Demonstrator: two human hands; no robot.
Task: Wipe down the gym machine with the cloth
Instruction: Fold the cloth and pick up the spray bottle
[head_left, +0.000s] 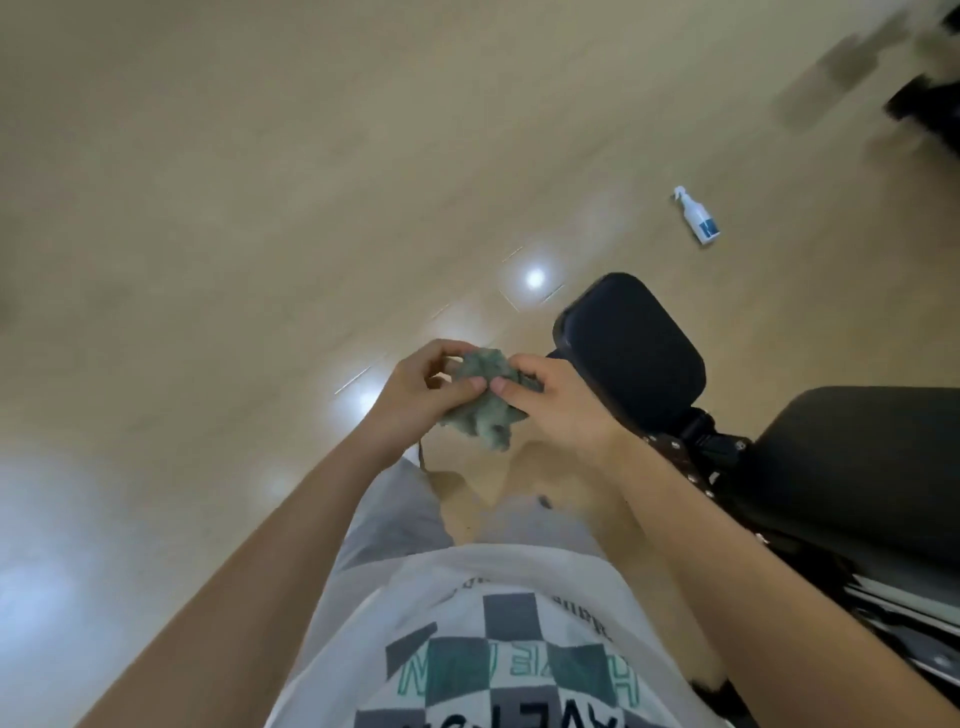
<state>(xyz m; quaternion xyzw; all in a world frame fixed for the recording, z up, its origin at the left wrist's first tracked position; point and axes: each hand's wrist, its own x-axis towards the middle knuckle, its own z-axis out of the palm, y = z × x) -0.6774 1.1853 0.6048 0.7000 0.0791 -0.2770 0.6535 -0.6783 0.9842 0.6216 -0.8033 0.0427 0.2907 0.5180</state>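
Between the two hands, ahead of the torso and above the pale wooden floor (260, 208): crumpled grey-green cloth (483, 405), bunched into a wad and clear of every surface. Left hand (421, 384): fingers curled, thumb and forefinger pinching the wad's left side. Right hand (561, 405): thumb pressed onto the wad's right side, other fingers curled behind the fabric and mostly hidden. Thumb tips nearly meeting on top of the wad.

To the right of the hands and slightly ahead: gym machine, seen as two black upholstered pads on a dark metal frame. Smaller pad (634, 353) just beyond the right hand, its lower corner overlapped by the knuckles in this view; touching or apart not resolvable. Long axis of that pad apparently running from upper left to lower right, toward the larger pad (857, 457), itself further right beside the right forearm and cut by the picture edge.

Right hand plainly the nearer to both pads; left hand separated from them by the cloth.

Judged stage: cloth being gathered or refolded, no wiping contact yet. Likely requirement for the coming move: short carry rightward and forward, wad flattened against the smaller pad, strokes along its long axis.

Well apart on the floor, beyond the pads: white spray bottle (696, 215), untouched; upright or lying not clear.
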